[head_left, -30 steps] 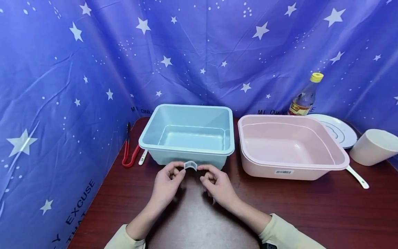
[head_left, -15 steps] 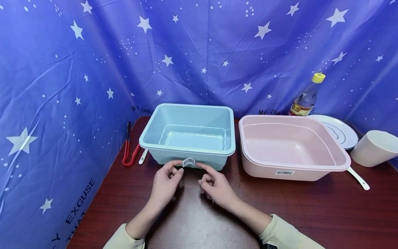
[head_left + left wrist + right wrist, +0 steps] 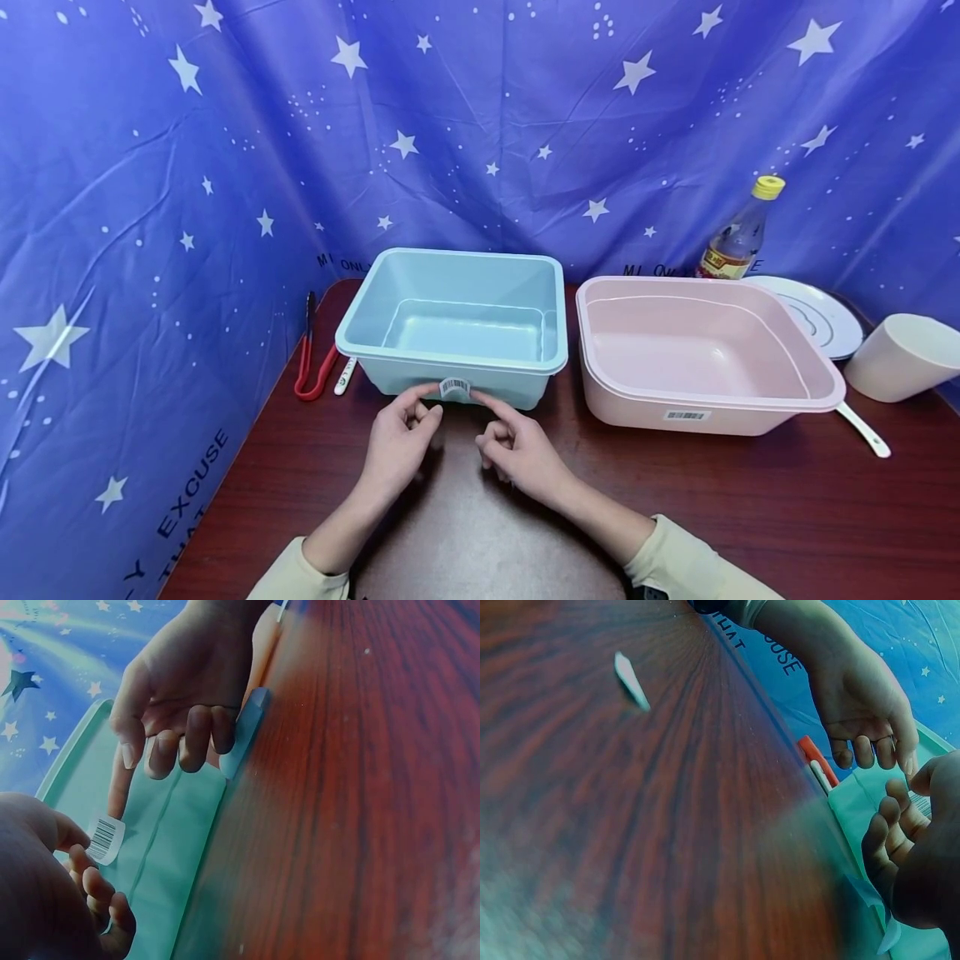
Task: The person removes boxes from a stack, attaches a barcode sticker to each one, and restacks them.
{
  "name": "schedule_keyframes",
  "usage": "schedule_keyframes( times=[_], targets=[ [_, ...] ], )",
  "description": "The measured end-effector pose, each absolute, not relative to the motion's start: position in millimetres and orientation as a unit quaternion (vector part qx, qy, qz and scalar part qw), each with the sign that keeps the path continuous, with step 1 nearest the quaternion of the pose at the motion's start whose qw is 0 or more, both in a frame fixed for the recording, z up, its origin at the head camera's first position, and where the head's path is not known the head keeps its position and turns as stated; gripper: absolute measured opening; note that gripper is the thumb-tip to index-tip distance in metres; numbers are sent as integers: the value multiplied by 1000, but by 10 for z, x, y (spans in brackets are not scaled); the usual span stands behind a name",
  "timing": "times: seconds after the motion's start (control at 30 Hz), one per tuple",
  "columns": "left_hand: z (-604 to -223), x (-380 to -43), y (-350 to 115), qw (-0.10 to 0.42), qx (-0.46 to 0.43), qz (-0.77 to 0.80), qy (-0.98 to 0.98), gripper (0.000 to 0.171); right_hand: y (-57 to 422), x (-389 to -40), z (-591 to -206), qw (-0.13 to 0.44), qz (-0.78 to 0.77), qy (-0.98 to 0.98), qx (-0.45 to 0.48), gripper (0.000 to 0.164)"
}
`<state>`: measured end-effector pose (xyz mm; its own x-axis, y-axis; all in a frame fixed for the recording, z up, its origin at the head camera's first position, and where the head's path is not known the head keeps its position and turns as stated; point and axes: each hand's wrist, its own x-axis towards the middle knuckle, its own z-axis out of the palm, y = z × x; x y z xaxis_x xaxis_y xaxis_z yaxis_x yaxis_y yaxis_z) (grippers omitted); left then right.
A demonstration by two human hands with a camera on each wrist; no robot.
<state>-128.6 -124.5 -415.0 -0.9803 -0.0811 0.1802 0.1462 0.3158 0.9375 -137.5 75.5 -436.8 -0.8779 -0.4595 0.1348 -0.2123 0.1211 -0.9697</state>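
A white barcode sticker (image 3: 454, 386) lies against the front wall of the light-blue basin (image 3: 397, 377), below the rim; its lower edge still bows in the head view. My left hand (image 3: 399, 442) touches the sticker's left end with the index fingertip, thumb apart from it. On the right end presses the straight index finger of my right hand (image 3: 528, 450), its other fingers curled. From under those curled fingers a pale translucent strip (image 3: 246, 739) sticks out in the left wrist view; the same strip (image 3: 889, 936) hangs below the hand in the right wrist view.
To the right stands a pink basin (image 3: 637, 408) with its own barcode sticker. Beyond it are a yellow-capped bottle (image 3: 731, 242), a white plate (image 3: 836, 321), a cup (image 3: 892, 367) and a white handle (image 3: 862, 429). Red tongs (image 3: 306, 379) lie left. A starry curtain surrounds the table.
Both hands have moved slightly forward, bringing the sticker from in front of the blue basin to its wall. The sticker has flattened, and the right index finger has straightened.
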Motion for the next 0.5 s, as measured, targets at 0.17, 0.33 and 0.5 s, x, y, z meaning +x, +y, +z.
schedule_keyframes(
  times=[0.17, 0.33, 0.5],
  targets=[
    [-4169, -1294, -1250, 94, -18, -579, -810, 31, 759, -1382, -4371, 88, -619, 746, -229, 58],
    [-4177, -1298, -1258, 92, -17, -579, -810, 31, 757, -1381, -4367, 73, -622, 752, -208, 52],
    [-4180, -1300, -1269, 95, -17, -573, -814, 31, 744, -1368, -4352, 64, -632, 752, -179, 45]
  ],
)
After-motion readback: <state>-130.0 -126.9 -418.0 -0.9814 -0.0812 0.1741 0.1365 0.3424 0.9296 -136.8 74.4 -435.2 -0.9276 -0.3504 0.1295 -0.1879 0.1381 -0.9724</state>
